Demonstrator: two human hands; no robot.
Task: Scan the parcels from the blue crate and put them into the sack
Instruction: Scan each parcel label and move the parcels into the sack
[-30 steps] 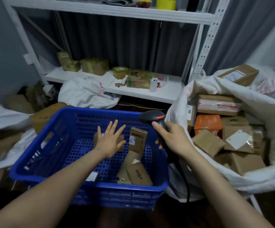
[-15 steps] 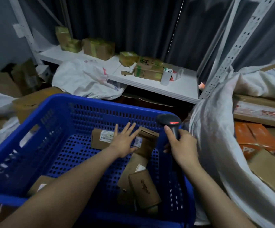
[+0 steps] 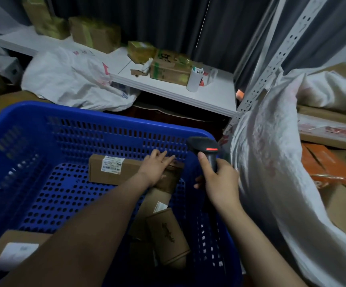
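Observation:
The blue crate (image 3: 43, 129) fills the lower left and holds several brown cardboard parcels. My left hand (image 3: 157, 166) lies flat on a small upright parcel (image 3: 169, 180) against the crate's far wall, fingers together over its top. A long parcel with a white label (image 3: 110, 170) lies just left of it. More parcels (image 3: 168, 237) are stacked nearer to me. My right hand (image 3: 219, 183) grips the black barcode scanner (image 3: 206, 150), its red light lit, over the crate's right rim. The white sack (image 3: 267, 162) stands open at the right with boxes inside.
A low white shelf (image 3: 213, 96) behind the crate carries taped boxes and a white cup (image 3: 194, 79). A crumpled white bag (image 3: 74, 79) lies beyond the crate's far rim. A perforated metal upright (image 3: 271, 65) rises beside the sack. Another labelled box (image 3: 14, 249) lies at the crate's near left.
The view has dropped closer to the crate. My left hand went from spread above the parcels to resting on the small upright parcel. My right hand keeps the scanner beside the right rim.

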